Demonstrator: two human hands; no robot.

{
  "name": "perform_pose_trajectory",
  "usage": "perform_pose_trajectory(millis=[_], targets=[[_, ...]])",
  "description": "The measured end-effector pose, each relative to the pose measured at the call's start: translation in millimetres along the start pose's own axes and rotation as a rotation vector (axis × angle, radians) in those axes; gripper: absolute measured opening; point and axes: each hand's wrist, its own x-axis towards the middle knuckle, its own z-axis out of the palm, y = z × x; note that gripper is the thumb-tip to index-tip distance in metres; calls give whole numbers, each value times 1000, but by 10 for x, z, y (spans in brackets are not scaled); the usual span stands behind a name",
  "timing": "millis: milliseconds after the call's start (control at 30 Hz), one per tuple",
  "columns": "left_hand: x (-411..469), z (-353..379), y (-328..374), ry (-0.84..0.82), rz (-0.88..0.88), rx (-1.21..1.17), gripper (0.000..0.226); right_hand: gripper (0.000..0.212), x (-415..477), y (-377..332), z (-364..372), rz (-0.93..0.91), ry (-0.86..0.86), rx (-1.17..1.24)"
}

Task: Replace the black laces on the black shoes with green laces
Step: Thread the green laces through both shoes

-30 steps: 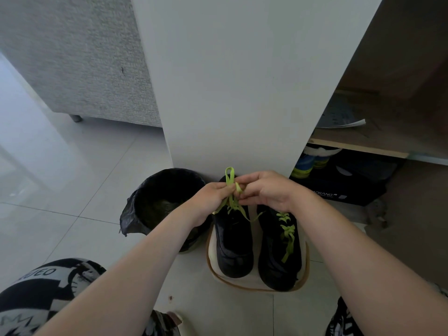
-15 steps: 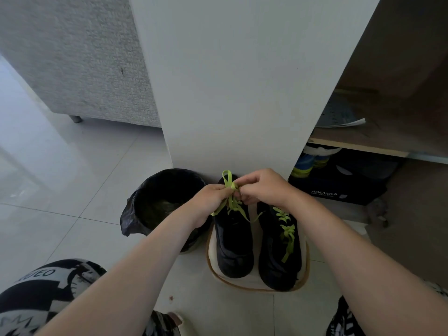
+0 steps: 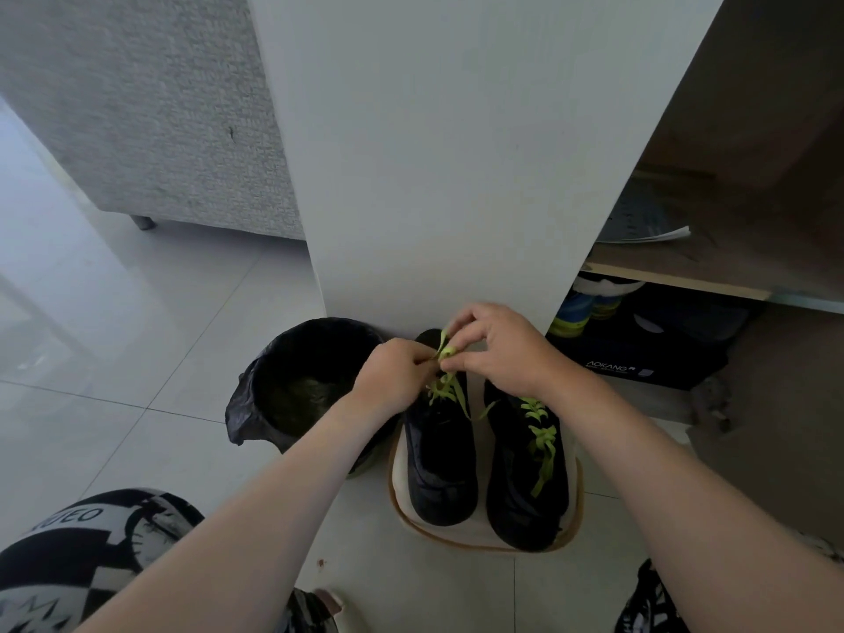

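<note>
Head view: the camera is looking down at a cream floor mat [image 3: 484,539] that is carrying both black shoes.
Bin: a black-bagged bin [image 3: 310,386] is standing just beside the mat's left edge, partly behind the left forearm.
Left hand: the left hand [image 3: 392,381] is pinching a green strand, with its fingers curled onto it above the shoe's collar.
Left shoe: the left shoe [image 3: 440,472] is lying along the mat's left side. Its long axis is running from far edge to near edge, with the toe pointing at the person and the heel by the white panel [image 3: 456,175].
Green lace: the green lace [image 3: 450,390] is crossing the eyelets that show. A small loop [image 3: 444,342] is rising between the hands, and a loose tail is trailing right.
Right hand: the right hand [image 3: 502,349] is gripping the loop from the right, thumb and forefinger closing on it.
Key relation: the loop is sitting over the shoe's far end, touching both hands, so neither is nearer. The strands are running down along the shoe's axis.
Right shoe: the right shoe [image 3: 525,495] is lying parallel on the mat's right side, already wearing its green lace.
Step, as I judge it: the person is tying the left shoe's bow, and pulling evenly is likely mattering most.
</note>
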Motion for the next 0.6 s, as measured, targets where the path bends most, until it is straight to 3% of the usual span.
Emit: perform_pose_trajectory(millis=[67,133,233,300,400,500,600], targets=[[32,-58,91,-30,25,133,30,7,27,-17,40,-66,18,-43],[68,-81,95,-78,61,163,29,10,55,31,97,-12,60,83],[27,-75,29,-105,66,-3,23,6,68,101,198,88,136,312],[-16,-65,4,-77,37,-75,32,5,81,112,262,136,218,339],[-31,-62,-9,84,127,199,30,10,128,122,329,284,317,357],[-40,-27,-29,183,232,436,24,14,149,136,387,529,238,506],[-31,38,-65,163,306,499,40,15,140,106,399,581,68,548]])
